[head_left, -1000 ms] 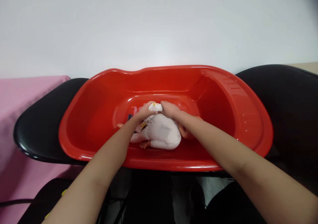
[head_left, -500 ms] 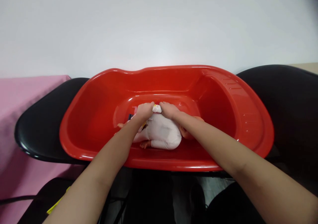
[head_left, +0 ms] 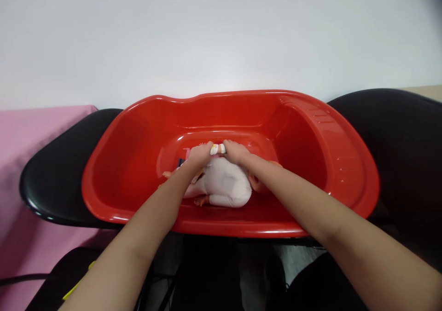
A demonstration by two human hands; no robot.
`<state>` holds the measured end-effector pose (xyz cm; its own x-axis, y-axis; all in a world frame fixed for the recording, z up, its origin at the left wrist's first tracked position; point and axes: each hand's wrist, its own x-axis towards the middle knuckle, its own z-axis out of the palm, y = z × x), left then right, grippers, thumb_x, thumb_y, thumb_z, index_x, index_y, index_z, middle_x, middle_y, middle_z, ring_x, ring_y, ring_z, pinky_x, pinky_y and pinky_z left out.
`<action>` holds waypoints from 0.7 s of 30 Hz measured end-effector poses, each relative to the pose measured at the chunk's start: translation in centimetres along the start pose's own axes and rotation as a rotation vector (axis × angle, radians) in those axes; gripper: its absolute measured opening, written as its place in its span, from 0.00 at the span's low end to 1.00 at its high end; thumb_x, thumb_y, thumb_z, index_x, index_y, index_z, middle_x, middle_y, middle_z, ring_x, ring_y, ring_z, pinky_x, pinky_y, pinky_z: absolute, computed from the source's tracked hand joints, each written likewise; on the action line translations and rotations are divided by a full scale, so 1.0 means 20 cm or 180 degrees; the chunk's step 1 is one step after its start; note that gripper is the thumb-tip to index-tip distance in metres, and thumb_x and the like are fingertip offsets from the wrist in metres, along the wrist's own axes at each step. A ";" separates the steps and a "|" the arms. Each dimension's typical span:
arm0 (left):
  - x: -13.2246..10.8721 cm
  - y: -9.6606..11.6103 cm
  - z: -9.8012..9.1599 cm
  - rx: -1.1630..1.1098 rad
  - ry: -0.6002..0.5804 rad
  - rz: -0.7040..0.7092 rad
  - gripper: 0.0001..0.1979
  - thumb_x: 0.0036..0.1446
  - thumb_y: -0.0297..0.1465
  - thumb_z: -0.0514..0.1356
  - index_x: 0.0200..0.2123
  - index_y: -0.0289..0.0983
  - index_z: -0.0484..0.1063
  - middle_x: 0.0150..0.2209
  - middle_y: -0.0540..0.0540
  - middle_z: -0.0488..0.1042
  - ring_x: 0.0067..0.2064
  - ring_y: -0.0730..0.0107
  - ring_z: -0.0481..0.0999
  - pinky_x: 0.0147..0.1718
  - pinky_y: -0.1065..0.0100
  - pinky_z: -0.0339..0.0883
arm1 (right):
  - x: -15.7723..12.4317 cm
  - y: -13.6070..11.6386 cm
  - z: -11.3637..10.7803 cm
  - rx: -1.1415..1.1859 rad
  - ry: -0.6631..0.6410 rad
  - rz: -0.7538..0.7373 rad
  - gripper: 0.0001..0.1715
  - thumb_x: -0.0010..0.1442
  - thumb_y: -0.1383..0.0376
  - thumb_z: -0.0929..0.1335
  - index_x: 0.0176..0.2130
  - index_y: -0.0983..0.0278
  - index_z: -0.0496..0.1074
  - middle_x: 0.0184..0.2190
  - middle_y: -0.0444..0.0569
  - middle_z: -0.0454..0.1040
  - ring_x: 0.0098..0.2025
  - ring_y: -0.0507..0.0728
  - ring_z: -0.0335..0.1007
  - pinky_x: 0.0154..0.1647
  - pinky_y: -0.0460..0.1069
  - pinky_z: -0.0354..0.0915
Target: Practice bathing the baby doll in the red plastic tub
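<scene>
A baby doll point(head_left: 226, 187) in a pale body suit lies on its side on the floor of a red plastic baby tub point(head_left: 331, 136). My left hand point(head_left: 199, 156) and my right hand point(head_left: 236, 152) meet over the doll's far side. Both are closed on a small white cloth with yellow marks point(head_left: 216, 149), pinched between their fingertips. The doll's head is mostly hidden under my right wrist; one small foot shows near the tub's front wall.
The tub rests across two black chair seats, one at the left point(head_left: 58, 173) and one at the right point(head_left: 397, 136). A pink cloth point(head_left: 24, 136) covers the surface at far left. A white wall rises behind. Dark floor lies below.
The visible part of the white cloth has shrunk as my fingers closed tighter around it. Both hands stay in the same place over the doll.
</scene>
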<state>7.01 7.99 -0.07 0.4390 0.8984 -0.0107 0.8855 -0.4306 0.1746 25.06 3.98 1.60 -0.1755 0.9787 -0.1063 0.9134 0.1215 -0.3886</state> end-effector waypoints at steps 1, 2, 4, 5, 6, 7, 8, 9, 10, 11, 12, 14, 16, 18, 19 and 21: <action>0.00 0.00 0.00 0.0113 0.0031 0.0023 0.12 0.67 0.40 0.57 0.47 0.39 0.72 0.43 0.36 0.79 0.44 0.48 0.79 0.41 0.59 0.67 | 0.00 0.00 0.00 0.0004 0.0002 0.0016 0.23 0.71 0.52 0.69 0.52 0.67 0.67 0.55 0.64 0.74 0.51 0.62 0.70 0.47 0.50 0.60; 0.00 -0.01 0.00 0.0195 0.0061 0.0024 0.11 0.68 0.39 0.56 0.46 0.39 0.72 0.43 0.37 0.79 0.43 0.49 0.79 0.40 0.60 0.67 | 0.00 0.00 0.00 0.0008 0.0002 0.0031 0.24 0.71 0.51 0.69 0.52 0.67 0.67 0.55 0.64 0.74 0.52 0.62 0.70 0.47 0.50 0.60; 0.00 -0.02 -0.01 0.0191 0.0092 -0.0075 0.10 0.68 0.38 0.55 0.44 0.40 0.72 0.40 0.39 0.79 0.40 0.52 0.80 0.37 0.61 0.66 | 0.00 0.00 0.00 0.0022 0.0004 0.0053 0.24 0.71 0.50 0.69 0.53 0.67 0.66 0.55 0.65 0.74 0.51 0.62 0.70 0.47 0.51 0.60; -0.01 -0.02 -0.01 0.0145 0.0113 -0.0131 0.10 0.67 0.39 0.55 0.43 0.40 0.72 0.39 0.40 0.79 0.38 0.53 0.79 0.36 0.61 0.65 | 0.00 0.00 0.00 0.0029 0.0005 0.0060 0.25 0.71 0.50 0.69 0.53 0.67 0.66 0.55 0.64 0.74 0.51 0.62 0.71 0.47 0.51 0.60; -0.01 -0.02 -0.01 0.0097 0.0145 -0.0179 0.10 0.67 0.39 0.55 0.43 0.40 0.72 0.38 0.40 0.79 0.37 0.54 0.79 0.35 0.61 0.65 | 0.00 0.00 0.00 0.0036 0.0008 0.0069 0.25 0.71 0.50 0.68 0.53 0.67 0.66 0.54 0.64 0.74 0.51 0.62 0.71 0.46 0.51 0.61; -0.01 -0.02 -0.01 0.0053 0.0182 -0.0213 0.11 0.68 0.40 0.54 0.43 0.41 0.72 0.37 0.41 0.79 0.36 0.54 0.79 0.35 0.61 0.65 | 0.00 0.00 0.00 0.0042 0.0012 0.0076 0.24 0.71 0.50 0.68 0.53 0.67 0.66 0.54 0.64 0.74 0.50 0.62 0.71 0.46 0.51 0.61; -0.01 -0.02 -0.01 0.0014 0.0221 -0.0232 0.12 0.68 0.40 0.54 0.45 0.41 0.72 0.37 0.41 0.79 0.36 0.53 0.79 0.35 0.61 0.65 | 0.00 0.00 0.00 0.0045 0.0015 0.0084 0.24 0.71 0.50 0.68 0.53 0.67 0.66 0.54 0.64 0.74 0.50 0.62 0.71 0.46 0.51 0.61; -0.02 -0.02 0.00 -0.0026 0.0277 -0.0230 0.14 0.69 0.40 0.53 0.47 0.40 0.73 0.38 0.40 0.79 0.38 0.52 0.79 0.36 0.60 0.65 | 0.00 0.00 0.01 0.0046 0.0021 0.0093 0.23 0.72 0.51 0.68 0.53 0.67 0.66 0.54 0.64 0.74 0.51 0.63 0.71 0.47 0.51 0.61; -0.02 -0.02 0.00 -0.0063 0.0324 -0.0200 0.16 0.69 0.41 0.53 0.52 0.40 0.72 0.42 0.39 0.79 0.40 0.50 0.80 0.37 0.59 0.66 | 0.00 0.00 0.01 0.0045 0.0026 0.0100 0.23 0.72 0.51 0.68 0.53 0.67 0.65 0.55 0.65 0.74 0.51 0.63 0.71 0.47 0.51 0.61; -0.02 -0.02 0.01 -0.0090 0.0349 -0.0151 0.20 0.69 0.41 0.54 0.58 0.40 0.70 0.46 0.38 0.79 0.43 0.49 0.80 0.39 0.59 0.67 | 0.00 0.00 0.01 0.0044 0.0029 0.0103 0.23 0.72 0.52 0.67 0.54 0.68 0.65 0.55 0.65 0.74 0.52 0.63 0.71 0.47 0.51 0.61; -0.02 -0.01 0.01 -0.0101 0.0339 -0.0087 0.24 0.69 0.41 0.54 0.64 0.40 0.66 0.51 0.37 0.77 0.46 0.48 0.80 0.41 0.58 0.68 | 0.00 -0.01 0.01 0.0043 0.0030 0.0103 0.23 0.72 0.52 0.67 0.54 0.68 0.65 0.55 0.65 0.74 0.52 0.63 0.71 0.48 0.51 0.61; -0.02 0.00 0.02 -0.0050 0.0254 0.0031 0.31 0.69 0.40 0.55 0.72 0.43 0.58 0.58 0.36 0.73 0.50 0.47 0.79 0.45 0.57 0.69 | 0.00 -0.01 0.01 0.0042 0.0030 0.0094 0.24 0.72 0.52 0.68 0.54 0.68 0.65 0.56 0.65 0.73 0.53 0.63 0.70 0.48 0.51 0.61; -0.02 0.01 0.02 0.0042 0.0150 0.0067 0.31 0.70 0.40 0.53 0.73 0.46 0.56 0.58 0.37 0.71 0.49 0.47 0.79 0.45 0.56 0.69 | 0.00 -0.02 0.01 0.0044 0.0024 0.0081 0.24 0.71 0.51 0.68 0.54 0.68 0.66 0.57 0.65 0.73 0.54 0.63 0.70 0.49 0.51 0.61; -0.03 0.03 0.01 0.0101 0.0131 0.0051 0.30 0.70 0.39 0.52 0.74 0.45 0.56 0.57 0.37 0.71 0.47 0.47 0.80 0.44 0.56 0.70 | 0.00 -0.02 0.01 0.0052 0.0013 0.0080 0.25 0.71 0.50 0.68 0.54 0.67 0.66 0.56 0.65 0.73 0.53 0.63 0.70 0.48 0.51 0.61; -0.03 0.04 0.01 0.0133 0.0138 0.0039 0.31 0.70 0.39 0.51 0.74 0.43 0.55 0.57 0.36 0.71 0.47 0.47 0.80 0.44 0.56 0.70 | 0.00 -0.02 0.01 0.0057 0.0007 0.0086 0.25 0.71 0.50 0.68 0.53 0.67 0.66 0.56 0.65 0.73 0.53 0.63 0.70 0.48 0.51 0.61; -0.03 0.04 0.00 0.0219 0.0141 -0.0025 0.33 0.71 0.37 0.51 0.75 0.40 0.51 0.58 0.34 0.70 0.48 0.47 0.80 0.44 0.55 0.71 | 0.00 -0.03 0.01 0.0069 0.0004 0.0104 0.24 0.71 0.51 0.68 0.53 0.68 0.66 0.55 0.65 0.74 0.52 0.63 0.71 0.47 0.51 0.61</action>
<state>7.52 6.99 0.05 0.4263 0.9040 0.0319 0.8979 -0.4272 0.1067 24.53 3.91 1.63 -0.1453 0.9823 -0.1182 0.9105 0.0859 -0.4046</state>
